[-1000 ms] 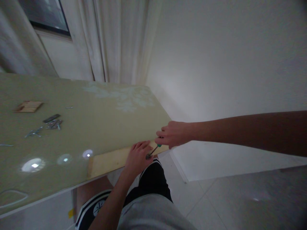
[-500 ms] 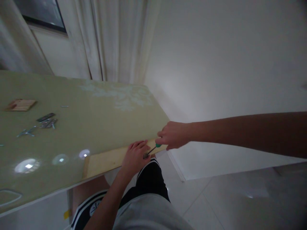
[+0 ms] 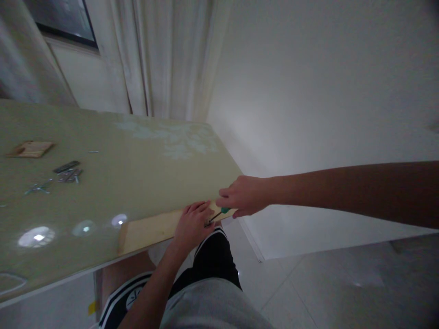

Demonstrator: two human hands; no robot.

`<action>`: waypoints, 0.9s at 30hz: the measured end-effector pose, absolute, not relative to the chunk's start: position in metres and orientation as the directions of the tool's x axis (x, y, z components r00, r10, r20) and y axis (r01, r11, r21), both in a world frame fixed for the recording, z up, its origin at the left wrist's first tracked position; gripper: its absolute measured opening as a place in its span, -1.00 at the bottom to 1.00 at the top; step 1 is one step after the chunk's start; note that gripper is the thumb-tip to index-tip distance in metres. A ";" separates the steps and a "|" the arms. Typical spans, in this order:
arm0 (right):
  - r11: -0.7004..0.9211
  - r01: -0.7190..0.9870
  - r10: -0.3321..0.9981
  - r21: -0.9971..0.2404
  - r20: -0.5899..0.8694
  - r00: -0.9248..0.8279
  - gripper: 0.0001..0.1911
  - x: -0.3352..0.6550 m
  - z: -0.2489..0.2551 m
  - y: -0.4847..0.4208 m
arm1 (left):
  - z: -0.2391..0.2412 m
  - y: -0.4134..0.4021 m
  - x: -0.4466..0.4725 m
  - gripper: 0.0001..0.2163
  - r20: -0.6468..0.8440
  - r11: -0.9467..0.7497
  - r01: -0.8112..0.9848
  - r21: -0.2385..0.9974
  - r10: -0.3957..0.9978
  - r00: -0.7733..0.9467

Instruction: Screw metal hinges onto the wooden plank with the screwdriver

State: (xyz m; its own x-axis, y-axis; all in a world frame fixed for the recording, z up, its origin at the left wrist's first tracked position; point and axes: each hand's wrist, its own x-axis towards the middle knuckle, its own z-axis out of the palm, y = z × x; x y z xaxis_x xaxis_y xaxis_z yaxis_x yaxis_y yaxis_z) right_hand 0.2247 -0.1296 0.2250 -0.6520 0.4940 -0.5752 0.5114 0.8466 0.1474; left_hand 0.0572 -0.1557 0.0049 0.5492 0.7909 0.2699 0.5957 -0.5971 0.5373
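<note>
A pale wooden board [image 3: 151, 232] lies along the near edge of the table. My left hand [image 3: 194, 224] rests across it, pressing it down, fingers toward the far side and thumb at the near edge. Beside that thumb sits a small metal piece [image 3: 208, 224], perhaps a hinge or bracket, partly hidden. My right hand [image 3: 242, 195] is closed around the green handle of a screwdriver [image 3: 224, 210]. The screwdriver's shaft slants down to the left, its tip at the metal piece. Whether a screw is under the tip, I cannot tell.
On the green patterned table [image 3: 144, 178] lie several metal plates and screws [image 3: 70, 174], crossed screws [image 3: 39, 187], a single screw [image 3: 93, 151] and a small wooden piece [image 3: 32, 149]. A white wall [image 3: 308, 100] borders the right side; curtains [image 3: 171, 59] hang behind.
My right hand has shifted slightly left and turned on the screwdriver handle. The screwdriver tip stays at the metal piece. My left hand has hardly moved.
</note>
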 end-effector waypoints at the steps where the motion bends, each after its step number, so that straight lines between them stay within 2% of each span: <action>1: 0.929 0.354 0.350 0.112 -0.583 -0.734 -0.75 0.226 0.228 -0.133 | 0.004 -0.156 0.057 -0.77 0.272 -0.601 0.594 0.535 0.788 0.552; 2: 0.970 0.230 0.232 0.080 -0.592 -0.772 -0.75 0.226 0.230 -0.135 | 0.004 -0.155 0.057 -0.77 0.274 -0.603 0.593 0.534 0.786 0.554; 3: 0.983 0.172 0.177 0.066 -0.599 -0.781 -0.72 0.225 0.230 -0.137 | 0.003 -0.155 0.057 -0.77 0.276 -0.605 0.592 0.533 0.785 0.554; 4: 0.976 0.202 0.208 0.079 -0.599 -0.773 -0.72 0.223 0.229 -0.138 | 0.003 -0.155 0.056 -0.77 0.276 -0.606 0.592 0.532 0.785 0.555; 6: 0.870 0.471 0.458 0.147 -0.594 -0.661 -0.78 0.220 0.222 -0.137 | 0.003 -0.155 0.056 -0.78 0.277 -0.607 0.593 0.530 0.784 0.555; 8: 0.608 0.772 0.697 0.185 -0.589 -0.408 -0.70 0.217 0.214 -0.134 | 0.004 -0.155 0.056 -0.79 0.278 -0.608 0.593 0.527 0.783 0.556; 10: 0.426 0.887 0.763 0.177 -0.598 -0.248 -0.60 0.217 0.210 -0.131 | 0.005 -0.156 0.056 -0.79 0.279 -0.608 0.594 0.527 0.783 0.556; 11: 0.438 0.883 0.760 0.168 -0.595 -0.263 -0.59 0.218 0.210 -0.130 | 0.005 -0.156 0.056 -0.78 0.277 -0.607 0.594 0.527 0.784 0.556; 13: 0.627 0.761 0.687 0.165 -0.576 -0.442 -0.61 0.222 0.215 -0.128 | 0.007 -0.155 0.056 -0.78 0.271 -0.605 0.595 0.529 0.785 0.558; 15: 0.849 0.509 0.485 0.142 -0.590 -0.645 -0.75 0.226 0.221 -0.127 | 0.008 -0.155 0.056 -0.79 0.260 -0.602 0.596 0.532 0.786 0.561; 17: 0.943 0.322 0.299 0.077 -0.618 -0.727 -0.83 0.227 0.224 -0.126 | 0.008 -0.155 0.056 -0.79 0.254 -0.597 0.596 0.537 0.788 0.561; 18: 0.936 0.348 0.304 0.054 -0.624 -0.720 -0.82 0.226 0.224 -0.125 | 0.008 -0.155 0.056 -0.78 0.254 -0.597 0.594 0.539 0.788 0.561; 19: 0.892 0.448 0.380 0.053 -0.624 -0.683 -0.84 0.223 0.222 -0.124 | 0.008 -0.156 0.056 -0.78 0.257 -0.597 0.592 0.541 0.788 0.559; 21: 0.711 0.697 0.585 0.089 -0.624 -0.517 -0.84 0.218 0.217 -0.122 | 0.008 -0.156 0.056 -0.76 0.267 -0.599 0.585 0.546 0.787 0.557; 23: 0.534 0.836 0.689 0.125 -0.637 -0.345 -0.70 0.213 0.212 -0.120 | 0.008 -0.156 0.056 -0.76 0.269 -0.598 0.580 0.553 0.788 0.554; 25: 0.480 0.868 0.693 0.130 -0.662 -0.284 -0.61 0.213 0.210 -0.120 | 0.008 -0.156 0.057 -0.77 0.265 -0.591 0.580 0.560 0.791 0.551; 27: 0.558 0.820 0.680 0.124 -0.635 -0.367 -0.62 0.217 0.213 -0.123 | 0.008 -0.156 0.057 -0.77 0.258 -0.584 0.582 0.566 0.796 0.548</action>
State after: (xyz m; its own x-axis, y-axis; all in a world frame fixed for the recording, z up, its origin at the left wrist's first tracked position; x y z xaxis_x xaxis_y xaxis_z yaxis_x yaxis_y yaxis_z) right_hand 0.2174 -0.1230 0.2131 -0.3670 0.6801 -0.6347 0.8203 0.5584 0.1240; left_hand 0.0571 -0.1561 0.0076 0.5477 0.7958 0.2584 0.5820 -0.5842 0.5657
